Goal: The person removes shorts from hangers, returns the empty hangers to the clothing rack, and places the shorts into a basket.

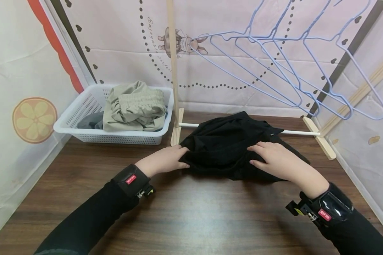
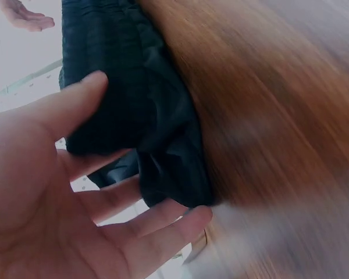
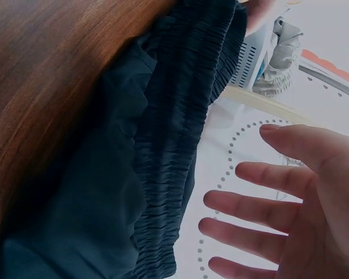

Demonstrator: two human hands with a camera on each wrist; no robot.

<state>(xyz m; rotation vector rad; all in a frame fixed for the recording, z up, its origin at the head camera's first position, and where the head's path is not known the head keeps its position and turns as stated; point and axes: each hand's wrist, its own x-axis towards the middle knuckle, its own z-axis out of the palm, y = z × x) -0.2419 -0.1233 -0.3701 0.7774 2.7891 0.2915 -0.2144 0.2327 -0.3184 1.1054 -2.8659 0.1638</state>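
Observation:
Black pants (image 1: 229, 145) with a gathered elastic waistband (image 3: 177, 133) lie bunched on the wooden table, over the white bottom bar of a rack. At their left end is my left hand (image 1: 164, 159), thumb in front of the cloth and fingers reaching behind it. The left wrist view shows those fingers (image 2: 157, 224) spread and loose around the fabric's edge. My right hand (image 1: 276, 159) hovers at the right part of the pants, its fingers (image 3: 250, 209) apart and fairly straight. Nothing lies between them in the right wrist view.
Several blue hangers (image 1: 284, 39) hang above the pants at the upper right. To the left stands a white perforated basket (image 1: 121, 136) with a folded khaki garment (image 1: 134, 109) and a dark grey cloth (image 1: 90, 120). A wooden rack post (image 1: 173, 63) rises beside it.

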